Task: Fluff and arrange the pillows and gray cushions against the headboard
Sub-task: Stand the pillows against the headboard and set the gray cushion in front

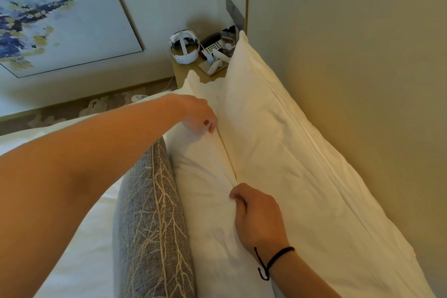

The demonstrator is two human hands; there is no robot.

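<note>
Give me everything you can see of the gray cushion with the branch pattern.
The gray woven-fabric cushion with a pale branch pattern stands on edge on the white bed, with a cream piped seam running along its top. It leans against the front white pillow, which both hands grip: the left hand farther along, the right hand nearer. The left forearm crosses above its far end. Neither hand touches it. Its lower end runs out of frame.

White bed (79, 237): two white pillows (278, 152), perhaps overlapping, gray cushion (152, 225).
</note>
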